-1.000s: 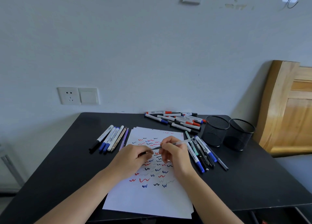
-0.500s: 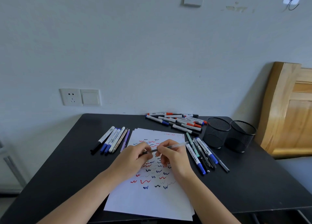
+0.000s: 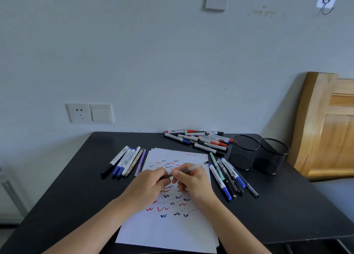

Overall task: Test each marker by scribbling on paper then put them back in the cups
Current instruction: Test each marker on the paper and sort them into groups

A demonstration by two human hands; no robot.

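You hold a clear pen (image 3: 188, 168) over the paper (image 3: 168, 227), its barrel slanting up and to the right with a dark end just past the sheet's right edge. Your right hand (image 3: 193, 181) has its grip closed around the middle of the barrel, thumb on the near side; your left hand (image 3: 151, 186) has its grip pinched shut on the pen's lower, dark end. Both hands are close together above the middle of the sheet, which is covered in short red, blue and black squiggles. The paper is a small stack lying in the middle of the black bench (image 3: 76, 186). Just right of the paper lies a row of pens (image 3: 228, 177), roughly parallel. Left of the paper lies another row (image 3: 124, 161), also side by side. At the back of the bench, near the wall, a loose heap of markers (image 3: 201, 139) lies with red, blue and black caps. Two black mesh cups (image 3: 257, 154) stand touching at the right rear, beside a wooden board (image 3: 325, 127) leaning on the wall.
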